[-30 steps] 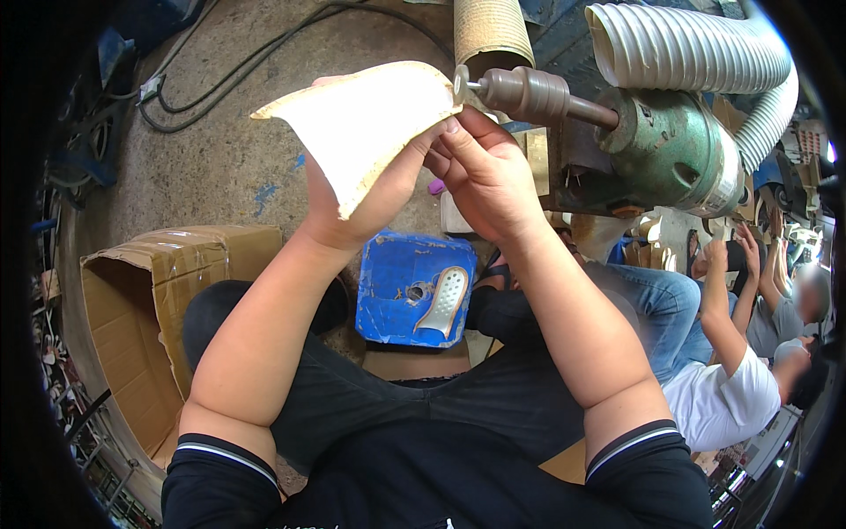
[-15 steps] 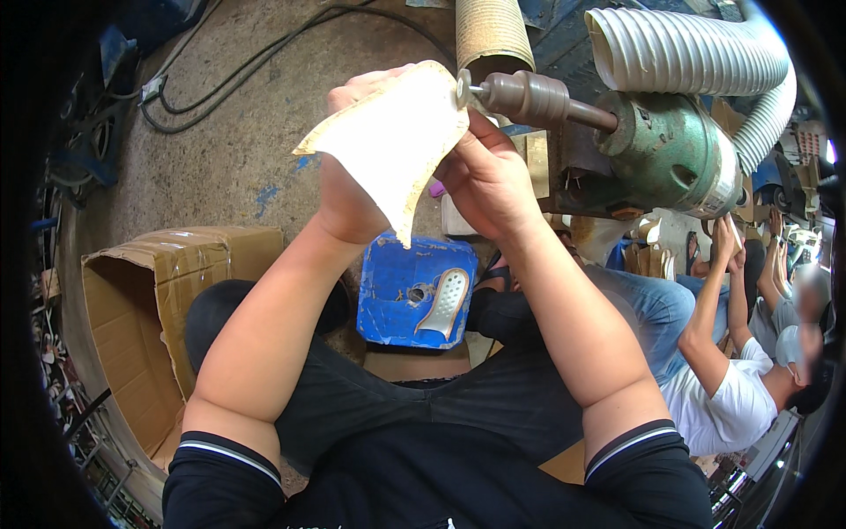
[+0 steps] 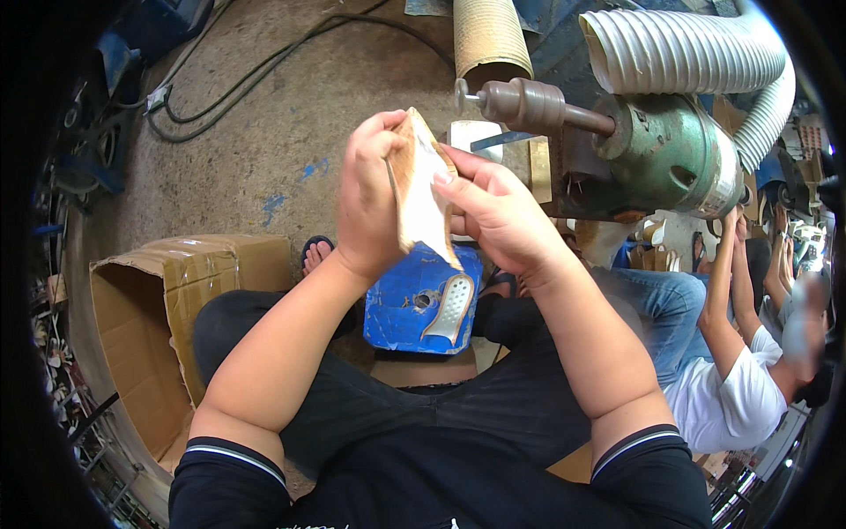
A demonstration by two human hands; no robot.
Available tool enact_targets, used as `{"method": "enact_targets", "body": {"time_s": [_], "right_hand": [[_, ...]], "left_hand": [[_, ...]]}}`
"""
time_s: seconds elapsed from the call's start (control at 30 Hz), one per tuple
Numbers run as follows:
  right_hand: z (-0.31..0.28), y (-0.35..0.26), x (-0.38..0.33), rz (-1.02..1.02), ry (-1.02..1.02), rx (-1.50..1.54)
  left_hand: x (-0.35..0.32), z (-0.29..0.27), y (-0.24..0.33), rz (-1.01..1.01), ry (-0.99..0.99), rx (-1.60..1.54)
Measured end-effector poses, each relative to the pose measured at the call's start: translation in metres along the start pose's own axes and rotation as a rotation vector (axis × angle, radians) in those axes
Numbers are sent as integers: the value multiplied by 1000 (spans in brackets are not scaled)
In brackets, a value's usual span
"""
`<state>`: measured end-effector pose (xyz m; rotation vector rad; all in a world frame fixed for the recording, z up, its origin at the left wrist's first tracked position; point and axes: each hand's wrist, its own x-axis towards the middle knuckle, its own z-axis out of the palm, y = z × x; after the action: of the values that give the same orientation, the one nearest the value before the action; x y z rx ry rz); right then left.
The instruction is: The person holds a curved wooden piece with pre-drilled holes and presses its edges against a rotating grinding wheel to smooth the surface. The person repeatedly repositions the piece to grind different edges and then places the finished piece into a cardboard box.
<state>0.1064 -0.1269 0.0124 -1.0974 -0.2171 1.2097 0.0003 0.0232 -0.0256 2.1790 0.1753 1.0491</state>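
Observation:
Between my hands is a curved, white-faced piece with a rough tan edge [image 3: 423,185], now tilted so that its edge and side show. My left hand [image 3: 366,198] wraps its fingers round the left side of the piece. On its right side, my right hand [image 3: 502,207] grips it with the thumb pressed on the white face and the fingers behind. Both hands are closed on it, below and left of a small disc on the spindle [image 3: 524,104] of a green motor [image 3: 665,154]. The piece is apart from the disc. Beneath it, a white perforated splint-like piece [image 3: 454,309] lies on a worn blue stool [image 3: 388,317].
An open cardboard box [image 3: 225,264] stands at the left. A ribbed grey hose [image 3: 687,53] and a tan duct [image 3: 492,40] are near the motor. Black cable [image 3: 282,66] loops over the floor. A person in a white shirt [image 3: 723,406] sits at the right.
Both hands have drawn the curved piece down and away from the spindle's disc. It has turned from facing me broadly to showing its edge. My right thumb now presses its white face.

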Motion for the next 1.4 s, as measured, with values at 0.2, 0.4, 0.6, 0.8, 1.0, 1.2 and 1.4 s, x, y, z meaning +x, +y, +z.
{"method": "enact_targets", "body": {"time_s": [0.2,0.4,0.6,0.8,1.0,1.2,1.4], "right_hand": [[-5,4,-6,-65,120,-29],[16,1,-17,-55,80,-33],[21,-12,-33,-84,-3,-39],[21,-16,-34,-95,26,36],[20,-16,-38,-129,-4,11],[21,-17,-40,-155,-16,-4],[23,-18,-37,-185,-16,2]], "left_hand": [[-2,-12,7,-447,-101,-617],[6,-9,14,-1116,-41,-1268],[18,-15,20,-1095,-53,-1343],[22,-12,25,-1172,-156,-1446],[25,-14,26,-1195,-155,-1450],[29,-16,31,-1178,-158,-1477],[32,-12,32,-1166,-125,-1367]]}}
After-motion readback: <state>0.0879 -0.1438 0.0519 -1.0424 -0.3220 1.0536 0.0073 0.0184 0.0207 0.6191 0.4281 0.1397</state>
